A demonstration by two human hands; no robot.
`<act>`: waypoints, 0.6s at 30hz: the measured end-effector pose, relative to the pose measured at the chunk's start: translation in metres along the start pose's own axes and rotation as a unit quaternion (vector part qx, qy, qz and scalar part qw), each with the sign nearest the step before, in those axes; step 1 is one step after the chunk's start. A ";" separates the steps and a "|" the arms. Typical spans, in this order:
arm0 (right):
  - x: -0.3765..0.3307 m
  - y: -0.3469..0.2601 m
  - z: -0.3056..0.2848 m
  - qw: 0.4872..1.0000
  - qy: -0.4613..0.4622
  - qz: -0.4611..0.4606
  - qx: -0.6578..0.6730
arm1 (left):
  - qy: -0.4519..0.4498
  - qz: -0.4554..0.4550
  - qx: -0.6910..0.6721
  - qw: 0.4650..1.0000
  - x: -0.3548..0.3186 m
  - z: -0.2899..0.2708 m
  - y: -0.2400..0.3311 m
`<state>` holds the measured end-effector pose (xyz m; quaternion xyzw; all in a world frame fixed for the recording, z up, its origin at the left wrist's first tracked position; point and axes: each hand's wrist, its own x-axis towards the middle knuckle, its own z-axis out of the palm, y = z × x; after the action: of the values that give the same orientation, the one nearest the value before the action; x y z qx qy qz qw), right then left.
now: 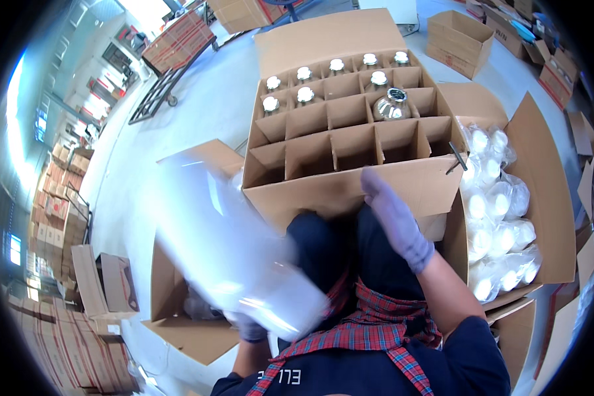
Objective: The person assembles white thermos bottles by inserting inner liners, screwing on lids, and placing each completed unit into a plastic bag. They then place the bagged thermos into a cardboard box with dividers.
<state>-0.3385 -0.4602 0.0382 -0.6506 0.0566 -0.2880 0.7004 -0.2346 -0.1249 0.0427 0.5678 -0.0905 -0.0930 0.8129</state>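
At far left, an open corrugated carton (195,338) stands beside the person; clear plastic shows inside, contents indistinct. Next, a translucent plastic bag (211,224), motion-blurred, extends from above this carton to the person's lap; whether it encloses anything cannot be determined. The gloved left hand (249,329) is at its lower end, largely covered by the plastic; the state of its fingers cannot be determined.

At centre, a partitioned carton (303,197) stands directly ahead, lid flap raised. Fill state, judged from the visible cells: partial. The rear row holds white-capped bottles (336,66), the next row is partly occupied, and one silver bottle (392,107) sits further forward. The front-row cells show no bottles and appear left to fill.

The gloved right hand (397,221) is near the front wall, fingers extended together, pinching nothing visible. At right, an open carton (541,198) contains plastic-wrapped, white-capped bottles (498,204).
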 end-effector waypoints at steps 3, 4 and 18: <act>0.036 -0.002 -0.015 0.996 0.087 0.025 0.017 | -0.358 -0.050 0.217 0.907 0.012 0.064 -0.028; 0.041 0.006 -0.033 0.991 0.078 -0.039 -0.099 | -0.463 -0.092 0.183 0.862 0.022 0.088 -0.038; 0.246 0.012 -0.002 0.867 -0.060 -0.172 -0.463 | -0.383 -0.050 0.070 0.920 0.131 0.146 -0.096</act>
<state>-0.1317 -0.5790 0.0989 -0.9158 0.0286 -0.3049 0.2600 -0.1492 -0.3229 0.0070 0.5483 -0.3728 -0.3371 0.6684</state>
